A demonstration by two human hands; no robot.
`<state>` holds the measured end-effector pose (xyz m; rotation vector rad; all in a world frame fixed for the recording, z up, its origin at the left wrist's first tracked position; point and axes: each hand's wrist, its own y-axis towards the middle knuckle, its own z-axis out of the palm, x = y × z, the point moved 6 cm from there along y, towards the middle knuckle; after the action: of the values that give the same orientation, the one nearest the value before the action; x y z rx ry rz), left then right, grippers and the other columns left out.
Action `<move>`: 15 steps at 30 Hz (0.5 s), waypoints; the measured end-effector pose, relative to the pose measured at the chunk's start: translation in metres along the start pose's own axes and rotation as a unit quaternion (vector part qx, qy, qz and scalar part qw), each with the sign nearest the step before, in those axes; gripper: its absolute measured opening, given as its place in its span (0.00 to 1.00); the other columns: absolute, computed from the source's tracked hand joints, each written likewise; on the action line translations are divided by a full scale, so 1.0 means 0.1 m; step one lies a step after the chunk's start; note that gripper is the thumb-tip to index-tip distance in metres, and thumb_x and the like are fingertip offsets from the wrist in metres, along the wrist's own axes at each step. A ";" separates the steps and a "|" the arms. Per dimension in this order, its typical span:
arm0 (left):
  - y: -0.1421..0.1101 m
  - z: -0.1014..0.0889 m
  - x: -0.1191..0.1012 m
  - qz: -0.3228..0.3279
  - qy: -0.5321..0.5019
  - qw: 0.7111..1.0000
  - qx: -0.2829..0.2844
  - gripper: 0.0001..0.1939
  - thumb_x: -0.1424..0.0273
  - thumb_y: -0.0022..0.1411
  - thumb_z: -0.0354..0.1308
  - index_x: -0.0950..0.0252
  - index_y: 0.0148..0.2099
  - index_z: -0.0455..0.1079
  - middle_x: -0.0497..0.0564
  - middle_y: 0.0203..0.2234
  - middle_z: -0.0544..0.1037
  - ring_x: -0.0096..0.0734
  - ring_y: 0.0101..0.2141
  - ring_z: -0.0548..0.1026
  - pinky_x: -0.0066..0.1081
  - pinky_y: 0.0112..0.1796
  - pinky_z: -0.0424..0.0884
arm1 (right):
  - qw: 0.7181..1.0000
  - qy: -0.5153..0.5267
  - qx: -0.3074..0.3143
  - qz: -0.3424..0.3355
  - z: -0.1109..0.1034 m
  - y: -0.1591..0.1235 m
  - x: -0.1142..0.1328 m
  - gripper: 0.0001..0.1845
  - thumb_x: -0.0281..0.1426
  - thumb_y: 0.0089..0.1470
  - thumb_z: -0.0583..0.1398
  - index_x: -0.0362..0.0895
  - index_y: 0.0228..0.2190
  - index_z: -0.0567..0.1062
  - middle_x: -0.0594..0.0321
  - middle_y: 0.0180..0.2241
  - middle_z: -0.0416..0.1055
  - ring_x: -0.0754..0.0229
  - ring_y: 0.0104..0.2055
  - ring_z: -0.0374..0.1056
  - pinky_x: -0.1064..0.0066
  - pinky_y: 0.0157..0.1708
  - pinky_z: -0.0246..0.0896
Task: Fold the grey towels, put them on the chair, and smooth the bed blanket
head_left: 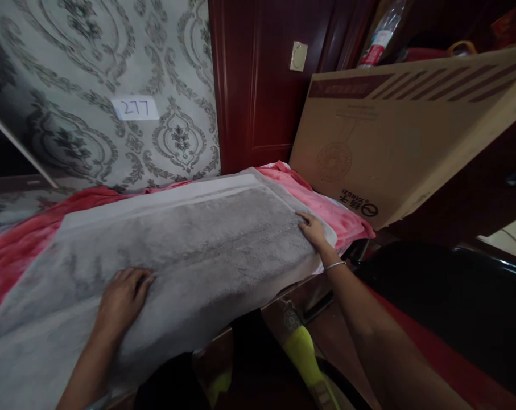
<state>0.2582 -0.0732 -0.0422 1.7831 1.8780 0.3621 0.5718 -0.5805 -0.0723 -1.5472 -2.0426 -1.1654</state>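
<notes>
A grey plush blanket (223,228) with a pale border along its far side is spread over a long, low surface. My left hand (123,296) is at its near left part, fingers bent and fingertips closed on the pile. Toward the right end, my right hand (314,230) has its thumb and fingertips closed on the same cloth. A shallow crease runs across the blanket between the two hands. Under it, a pink-red cloth (347,219) shows at the right end and along the far left.
A large cardboard box (368,136) leans behind the right end, with a plastic bottle (379,42) above it. A dark red door (258,85) and patterned wall stand behind; a paper marked 277 (135,107) is on the wall. A black seat (449,307) is at right.
</notes>
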 end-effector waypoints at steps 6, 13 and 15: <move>0.00 0.02 0.02 -0.001 0.002 1.000 0.000 0.31 0.44 0.70 0.40 0.61 0.37 0.74 0.59 0.35 0.81 0.50 0.39 0.77 0.47 0.43 0.74 | 0.996 0.060 0.069 0.025 -0.04 0.02 0.01 0.27 0.30 0.53 0.58 0.48 0.54 0.80 0.62 0.53 0.78 0.54 0.51 0.73 0.62 0.56 0.65; 0.00 -0.02 0.00 -0.007 -0.002 1.000 0.005 0.32 0.42 0.69 0.40 0.60 0.37 0.74 0.59 0.35 0.81 0.49 0.39 0.77 0.47 0.44 0.74 | 0.990 0.078 0.108 0.043 -0.05 0.09 -0.03 0.21 0.31 0.52 0.60 0.47 0.47 0.83 0.62 0.45 0.80 0.56 0.41 0.72 0.65 0.47 0.67; 0.01 -0.02 -0.01 -0.007 -0.003 1.000 0.006 0.32 0.42 0.69 0.39 0.60 0.37 0.74 0.59 0.35 0.81 0.49 0.39 0.77 0.47 0.44 0.74 | 0.990 0.080 0.112 0.042 -0.05 0.11 -0.03 0.21 0.31 0.50 0.61 0.47 0.46 0.84 0.62 0.44 0.80 0.56 0.41 0.72 0.65 0.48 0.66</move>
<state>0.2577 -0.0738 -0.0401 1.7765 1.8912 0.3421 0.5819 -0.5855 -0.0670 -1.3721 -1.9109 -0.9600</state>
